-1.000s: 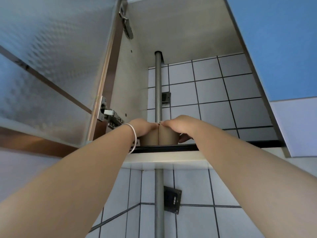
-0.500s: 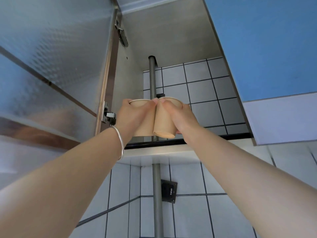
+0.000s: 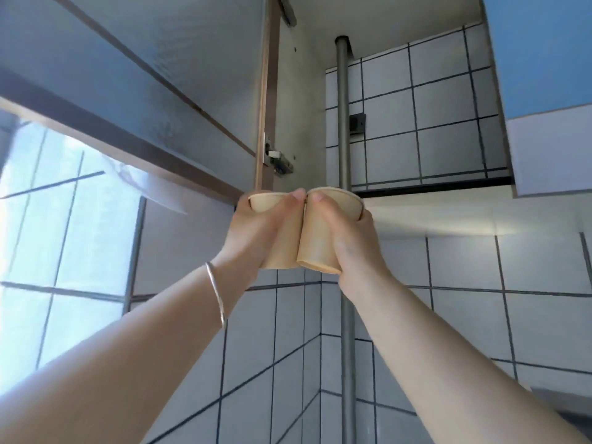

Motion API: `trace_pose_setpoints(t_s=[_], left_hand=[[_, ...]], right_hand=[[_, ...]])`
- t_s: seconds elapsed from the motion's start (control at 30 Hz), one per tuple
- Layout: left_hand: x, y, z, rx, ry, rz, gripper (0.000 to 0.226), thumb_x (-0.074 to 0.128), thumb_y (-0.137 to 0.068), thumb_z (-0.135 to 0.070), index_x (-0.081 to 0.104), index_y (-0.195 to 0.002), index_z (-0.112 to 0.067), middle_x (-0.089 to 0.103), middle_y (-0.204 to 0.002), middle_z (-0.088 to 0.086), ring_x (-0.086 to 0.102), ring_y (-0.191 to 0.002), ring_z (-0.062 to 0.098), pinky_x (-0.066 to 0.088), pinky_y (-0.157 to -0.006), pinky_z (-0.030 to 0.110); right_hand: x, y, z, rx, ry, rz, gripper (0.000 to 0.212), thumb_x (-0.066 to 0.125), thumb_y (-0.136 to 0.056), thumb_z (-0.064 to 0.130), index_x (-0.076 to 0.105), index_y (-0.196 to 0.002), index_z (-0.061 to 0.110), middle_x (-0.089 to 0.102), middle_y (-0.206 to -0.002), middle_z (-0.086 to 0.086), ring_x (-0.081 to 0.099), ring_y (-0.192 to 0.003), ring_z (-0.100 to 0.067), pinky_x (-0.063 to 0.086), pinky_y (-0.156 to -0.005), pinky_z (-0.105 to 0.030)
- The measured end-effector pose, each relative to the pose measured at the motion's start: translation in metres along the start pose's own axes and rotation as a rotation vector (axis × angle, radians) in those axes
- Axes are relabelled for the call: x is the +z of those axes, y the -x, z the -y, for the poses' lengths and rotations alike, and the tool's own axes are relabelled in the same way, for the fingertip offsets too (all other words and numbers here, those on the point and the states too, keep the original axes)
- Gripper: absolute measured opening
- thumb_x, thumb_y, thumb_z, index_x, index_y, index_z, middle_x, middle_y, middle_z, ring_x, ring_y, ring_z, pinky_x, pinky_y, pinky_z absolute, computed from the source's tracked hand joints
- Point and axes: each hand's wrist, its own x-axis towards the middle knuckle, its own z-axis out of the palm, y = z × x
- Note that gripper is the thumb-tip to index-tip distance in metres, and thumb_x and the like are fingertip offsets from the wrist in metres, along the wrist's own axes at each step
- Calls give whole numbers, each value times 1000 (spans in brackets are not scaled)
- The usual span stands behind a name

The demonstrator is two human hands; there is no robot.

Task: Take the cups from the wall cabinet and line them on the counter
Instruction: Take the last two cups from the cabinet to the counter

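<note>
**Two paper cups in hand, below the open wall cabinet**

Head view, looking steeply upward. Both arms raised toward 12 o'clock.

Left hand (image 3: 256,233): grip closed around a tan paper cup, left one (image 3: 282,238); thumb lies across the cup wall near the rim, the other fingers wrap behind. Rim up, cup roughly upright. A thin silver bangle (image 3: 216,293) sits on the left wrist.

Right hand (image 3: 349,245): grip closed around a second tan paper cup, right one (image 3: 317,241); thumb along the front wall up to the rim, fingertips showing at the far side of the rim. This cup tilts slightly, base swung toward 7 o'clock.

The two cups touch side by side; the thumb tips nearly meet between the rims. Both cups are held in the air in front of the cabinet's lower edge, outside the open white wall cabinet (image 3: 307,91).

Surroundings: frosted glass cabinet door (image 3: 160,65) swung open at 10 o'clock, metal hinge (image 3: 278,158) on its inner edge. A vertical grey metal pipe (image 3: 342,116) runs through the cabinet and down the white-tiled wall (image 3: 464,315) behind the hands. A bright window (image 3: 57,219) at 9 o'clock. Blue panel (image 3: 544,49) at 1 o'clock.
</note>
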Motion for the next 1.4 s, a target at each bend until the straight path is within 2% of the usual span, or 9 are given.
trace_pose_setpoints(t_s=[0.1, 0.37, 0.47, 0.53, 0.7, 0.9, 1.1, 1.27, 1.4], left_hand=[[-28, 43, 17, -124, -58, -83, 42, 75, -67, -49, 55, -97, -27, 67, -95, -1, 68, -87, 17, 60, -71, 37], [-131, 202, 49, -404, -163, -372, 68, 77, -56, -49, 58, -111, -14, 66, -96, 11, 67, -80, 24, 59, -60, 41], [-174, 272, 40, -417, -169, -426, 24, 72, -78, -31, 64, -73, -9, 57, -56, 1, 55, -45, 12, 46, -43, 21], [-204, 317, 28, -412, -183, -492, 31, 67, -81, -23, 58, -53, -14, 48, -42, -7, 44, -36, 7, 40, -45, 16], [-280, 448, -28, -482, -210, -802, 41, 83, -50, -42, 65, -77, -16, 60, -55, -2, 55, -44, 11, 45, -44, 21], [-348, 596, -133, -492, -387, -1207, 50, 76, -70, -39, 61, -106, -8, 65, -82, 9, 64, -61, 15, 52, -47, 26], [-389, 743, -259, -492, -457, -1551, 64, 81, -51, -53, 62, -103, -20, 66, -99, 6, 66, -77, 19, 58, -66, 38], [-411, 850, -354, -401, -565, -1753, 23, 77, -71, -37, 63, -77, -20, 69, -93, 11, 64, -89, 28, 51, -91, 50], [-424, 924, -405, -397, -602, -1905, 57, 77, -50, -54, 69, -93, -17, 72, -103, 13, 68, -97, 31, 54, -90, 48]], right_hand=[[-4, 33, -29, 113, -37, 98, 33, 72, -75, 38, 55, -101, 26, 62, -91, 6, 60, -77, -9, 54, -62, -29], [9, 167, -125, 504, -51, 395, 54, 72, -65, 50, 55, -109, 25, 64, -101, -3, 62, -87, -20, 54, -76, -40], [22, 233, -144, 642, -72, 471, 55, 72, -69, 47, 51, -113, 23, 62, -102, -4, 61, -90, -23, 52, -83, -42], [34, 279, -149, 695, -99, 529, 59, 75, -65, 43, 52, -115, 20, 63, -97, -4, 61, -86, -22, 53, -83, -44], [73, 405, -140, 827, -135, 765, 57, 79, -57, 41, 60, -102, 13, 63, -88, -6, 60, -75, -22, 56, -73, -42], [124, 581, -90, 972, -222, 1113, 15, 73, -78, 19, 61, -85, 17, 63, -79, -4, 60, -68, -19, 56, -58, -36], [157, 763, -2, 1098, -221, 1428, 36, 74, -76, 30, 50, -101, 21, 60, -91, -5, 63, -73, -20, 56, -59, -37], [179, 894, 74, 1144, -224, 1608, 48, 71, -78, 33, 45, -116, 20, 58, -102, -4, 61, -85, -20, 56, -70, -40], [195, 983, 118, 1115, -202, 1768, 53, 74, -67, 41, 47, -109, 23, 61, -101, -4, 64, -89, -22, 57, -83, -47]])
